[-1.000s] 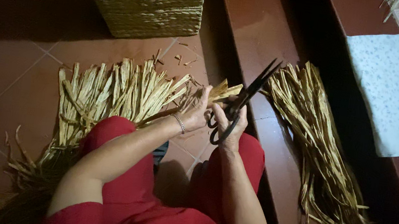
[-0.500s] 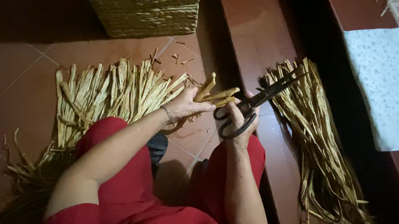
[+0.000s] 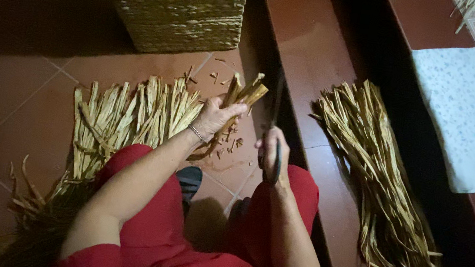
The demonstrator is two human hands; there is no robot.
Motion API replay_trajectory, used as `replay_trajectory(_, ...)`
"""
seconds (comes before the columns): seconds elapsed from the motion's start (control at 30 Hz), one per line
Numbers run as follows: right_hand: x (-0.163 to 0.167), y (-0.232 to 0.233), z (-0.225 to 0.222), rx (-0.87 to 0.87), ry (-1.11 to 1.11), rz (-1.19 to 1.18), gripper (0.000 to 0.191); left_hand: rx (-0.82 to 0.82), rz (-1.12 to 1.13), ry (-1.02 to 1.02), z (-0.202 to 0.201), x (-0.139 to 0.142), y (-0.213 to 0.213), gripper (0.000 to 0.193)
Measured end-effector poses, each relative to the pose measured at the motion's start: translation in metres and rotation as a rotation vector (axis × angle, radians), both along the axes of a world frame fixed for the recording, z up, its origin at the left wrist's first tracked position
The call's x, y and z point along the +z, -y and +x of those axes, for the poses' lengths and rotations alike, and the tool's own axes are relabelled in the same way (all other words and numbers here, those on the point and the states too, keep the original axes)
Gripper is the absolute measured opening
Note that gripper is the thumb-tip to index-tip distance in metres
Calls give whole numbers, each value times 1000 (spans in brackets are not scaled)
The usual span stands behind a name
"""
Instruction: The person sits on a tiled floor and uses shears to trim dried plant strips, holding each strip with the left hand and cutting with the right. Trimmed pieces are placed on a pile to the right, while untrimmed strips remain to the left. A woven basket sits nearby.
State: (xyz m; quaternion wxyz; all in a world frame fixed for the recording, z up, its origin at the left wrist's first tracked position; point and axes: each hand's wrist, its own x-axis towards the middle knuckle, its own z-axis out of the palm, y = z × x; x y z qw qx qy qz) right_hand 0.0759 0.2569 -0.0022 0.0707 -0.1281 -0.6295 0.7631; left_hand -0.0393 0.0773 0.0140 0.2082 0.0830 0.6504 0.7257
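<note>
A few dried straw stalks [image 3: 241, 94] are gripped in the closed left hand [image 3: 215, 117], raised over the red-brown tiled floor [image 3: 15, 104]. Dark scissors [image 3: 276, 126] are clasped in the right hand [image 3: 272, 151], beside a raised step [image 3: 305, 38] and woven basket [image 3: 175, 3].

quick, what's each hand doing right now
Left hand: closed, holding a small bunch of dried straw strips.
Right hand: closed around the scissors.
</note>
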Motion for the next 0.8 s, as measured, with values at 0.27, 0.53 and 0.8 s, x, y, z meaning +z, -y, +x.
replay_trajectory(0.27, -10, 10, 6, 116, -52, 256, 60, 104, 119, 34, -6, -7, 0, 26)
replay_trajectory(0.53, -11, 8, 6, 94, -129, 369, 56, 104, 12, 43, -2, -4, -4, 31)
replay_trajectory(0.8, 9, 9, 11, 64, -67, 472, 55, 82, 30, 92, 1, -1, -4, 31)
